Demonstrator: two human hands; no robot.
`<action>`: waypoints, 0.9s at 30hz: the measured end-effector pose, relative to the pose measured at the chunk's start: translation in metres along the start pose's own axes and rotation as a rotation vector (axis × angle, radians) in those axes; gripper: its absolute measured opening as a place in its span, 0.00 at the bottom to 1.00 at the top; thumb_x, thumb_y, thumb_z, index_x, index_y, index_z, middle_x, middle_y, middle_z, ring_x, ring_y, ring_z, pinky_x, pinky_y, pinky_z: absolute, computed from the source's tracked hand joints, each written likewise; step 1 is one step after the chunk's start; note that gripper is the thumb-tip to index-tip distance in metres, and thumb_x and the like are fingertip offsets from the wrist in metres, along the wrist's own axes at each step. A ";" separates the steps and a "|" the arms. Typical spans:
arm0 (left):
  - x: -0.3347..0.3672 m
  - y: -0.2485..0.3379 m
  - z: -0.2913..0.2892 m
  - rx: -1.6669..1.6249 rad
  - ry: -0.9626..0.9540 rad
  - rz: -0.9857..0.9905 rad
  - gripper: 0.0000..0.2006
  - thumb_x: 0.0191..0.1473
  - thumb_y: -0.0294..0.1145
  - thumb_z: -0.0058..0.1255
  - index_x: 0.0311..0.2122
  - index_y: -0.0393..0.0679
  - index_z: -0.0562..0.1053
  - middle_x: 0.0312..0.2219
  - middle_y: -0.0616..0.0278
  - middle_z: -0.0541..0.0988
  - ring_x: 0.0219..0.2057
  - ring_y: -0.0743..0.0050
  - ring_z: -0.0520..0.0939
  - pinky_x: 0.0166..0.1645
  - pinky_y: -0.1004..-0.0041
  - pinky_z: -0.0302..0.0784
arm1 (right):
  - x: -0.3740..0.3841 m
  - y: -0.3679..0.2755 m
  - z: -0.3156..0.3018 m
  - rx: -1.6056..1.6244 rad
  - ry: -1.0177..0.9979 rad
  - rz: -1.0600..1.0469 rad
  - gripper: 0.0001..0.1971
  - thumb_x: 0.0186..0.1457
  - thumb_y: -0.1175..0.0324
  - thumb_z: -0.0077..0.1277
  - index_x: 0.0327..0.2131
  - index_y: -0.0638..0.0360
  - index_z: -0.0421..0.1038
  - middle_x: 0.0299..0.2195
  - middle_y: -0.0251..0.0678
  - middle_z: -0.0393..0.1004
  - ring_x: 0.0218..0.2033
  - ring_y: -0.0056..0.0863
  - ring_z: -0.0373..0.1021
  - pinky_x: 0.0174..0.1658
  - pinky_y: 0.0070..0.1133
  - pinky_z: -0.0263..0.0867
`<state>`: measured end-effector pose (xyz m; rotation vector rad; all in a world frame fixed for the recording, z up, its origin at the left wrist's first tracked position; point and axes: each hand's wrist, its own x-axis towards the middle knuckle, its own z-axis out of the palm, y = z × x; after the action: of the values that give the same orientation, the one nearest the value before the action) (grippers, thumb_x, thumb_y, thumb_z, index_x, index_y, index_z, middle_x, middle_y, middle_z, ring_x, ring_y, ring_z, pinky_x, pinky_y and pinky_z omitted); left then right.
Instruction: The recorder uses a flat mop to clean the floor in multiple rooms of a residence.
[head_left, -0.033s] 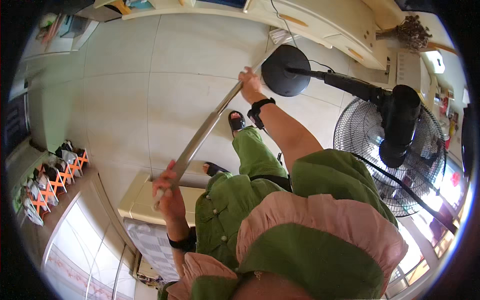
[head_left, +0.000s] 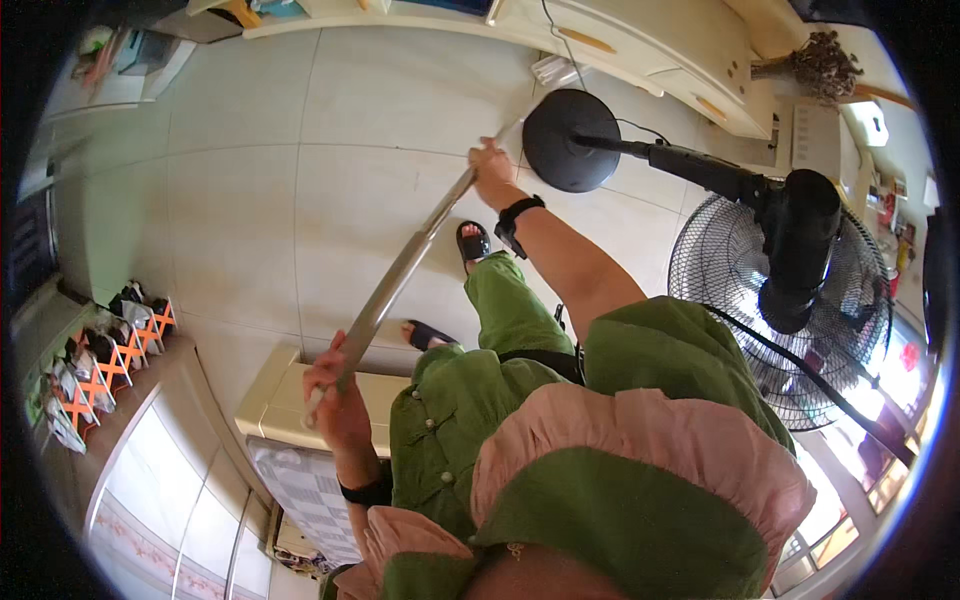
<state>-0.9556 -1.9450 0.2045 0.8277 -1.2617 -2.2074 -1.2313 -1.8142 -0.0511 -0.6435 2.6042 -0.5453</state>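
Pale floor (head_left: pixel 390 200) lies around the black fan (head_left: pixel 800 250). Left of it, the right hand (head_left: pixel 494 175) and, farther off, the left hand (head_left: pixel 337 398) wrap around a long pole (head_left: pixel 393 285).

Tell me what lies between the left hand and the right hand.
In the head view, a long grey pole spans the stretch from the left hand to the right hand, with pale tiled floor behind it.

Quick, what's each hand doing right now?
Left hand: closed around the lower end of the long pole.
Right hand: closed around the same pole, farther up, near the black fan base.
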 end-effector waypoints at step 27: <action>-0.441 0.084 -0.310 -0.210 1.192 -0.398 0.16 0.43 0.35 0.39 0.36 0.34 0.64 0.42 0.50 0.64 0.42 0.56 0.65 0.47 0.62 0.62 | -0.314 -0.359 0.209 -0.965 -1.160 -0.678 0.18 0.39 0.63 0.48 0.38 0.54 0.67 0.41 0.51 0.61 0.43 0.56 0.54 0.39 0.55 0.48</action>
<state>-0.4182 -1.8839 0.2740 1.9731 -0.2763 -1.4869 -0.7534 -2.0051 0.0257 -1.5367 1.3336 0.8036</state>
